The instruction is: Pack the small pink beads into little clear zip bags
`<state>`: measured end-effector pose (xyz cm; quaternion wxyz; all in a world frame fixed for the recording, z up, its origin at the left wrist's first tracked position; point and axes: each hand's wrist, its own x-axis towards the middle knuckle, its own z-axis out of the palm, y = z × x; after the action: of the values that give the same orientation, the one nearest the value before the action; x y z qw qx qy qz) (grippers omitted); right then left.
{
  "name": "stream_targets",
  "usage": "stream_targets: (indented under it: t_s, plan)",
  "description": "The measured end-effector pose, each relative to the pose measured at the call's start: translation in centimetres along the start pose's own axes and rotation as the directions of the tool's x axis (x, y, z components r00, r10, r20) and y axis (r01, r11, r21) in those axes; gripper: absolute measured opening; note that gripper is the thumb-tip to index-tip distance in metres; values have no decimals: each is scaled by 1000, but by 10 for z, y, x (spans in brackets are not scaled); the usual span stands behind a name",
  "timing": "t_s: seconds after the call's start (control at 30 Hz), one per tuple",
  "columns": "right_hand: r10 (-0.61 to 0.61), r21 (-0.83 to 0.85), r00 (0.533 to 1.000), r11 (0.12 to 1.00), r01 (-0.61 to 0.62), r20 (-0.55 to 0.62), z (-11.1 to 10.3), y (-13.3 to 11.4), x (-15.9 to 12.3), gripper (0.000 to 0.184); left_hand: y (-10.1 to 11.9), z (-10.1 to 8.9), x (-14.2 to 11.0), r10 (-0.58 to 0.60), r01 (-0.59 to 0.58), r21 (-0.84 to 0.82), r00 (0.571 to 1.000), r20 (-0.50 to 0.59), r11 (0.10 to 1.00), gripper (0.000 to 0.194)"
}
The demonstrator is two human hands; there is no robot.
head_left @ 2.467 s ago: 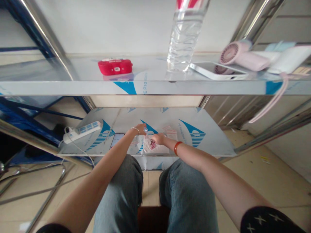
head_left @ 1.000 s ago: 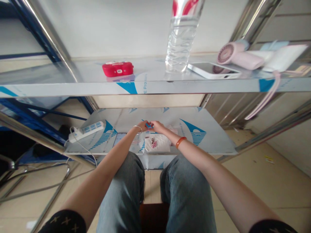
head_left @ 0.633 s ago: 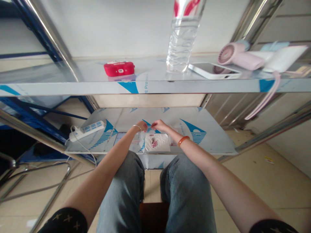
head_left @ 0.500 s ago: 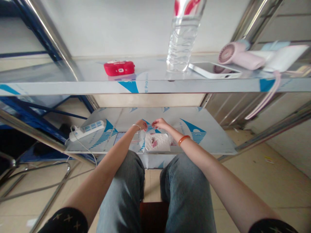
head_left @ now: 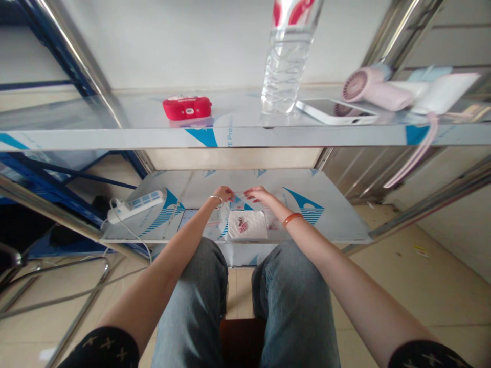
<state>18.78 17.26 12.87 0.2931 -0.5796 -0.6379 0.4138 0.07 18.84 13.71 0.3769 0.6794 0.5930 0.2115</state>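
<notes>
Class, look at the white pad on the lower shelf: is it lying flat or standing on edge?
Flat: the white pad lies broad side up on the lower shelf, with pink pieces on top.

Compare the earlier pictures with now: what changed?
The right hand came off the packet and moved forward, beside the left hand. They met, then drew slightly apart; whatever they hold is too small to tell. The packet, bottle and red case stayed put.

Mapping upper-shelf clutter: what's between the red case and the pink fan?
Head view: from the red case rightward, an upright clear bottle, then a white phone lying flat, its right end reaching in front of the pink fan.
</notes>
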Motion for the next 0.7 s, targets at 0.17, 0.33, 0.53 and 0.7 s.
stream_targets:
  t_s: [0.17, 0.33, 0.53, 0.7]
  plan:
    - [-25, -15, 999, 1000, 25, -32, -1, -4, -3, 31, 1, 1, 7, -28, 28, -15, 1000, -13, 999, 12]
    - [24, 65, 998, 998, -21, -50, 1, -7, 0, 25, 1, 0, 6, -11, 12, -39, 1000, 13, 999, 15]
    - [6, 110, 1000, 994, -4, -25, 1, -6, -1, 25, 7, -3, -4, 10, -11, -85, 1000, -6, 996, 8]
    - [-7, 55, 1000, 998, 6, 6, 6, -4, -1, 27, 12, 1, -8, 15, -11, -44, 995, 96, 999, 11]
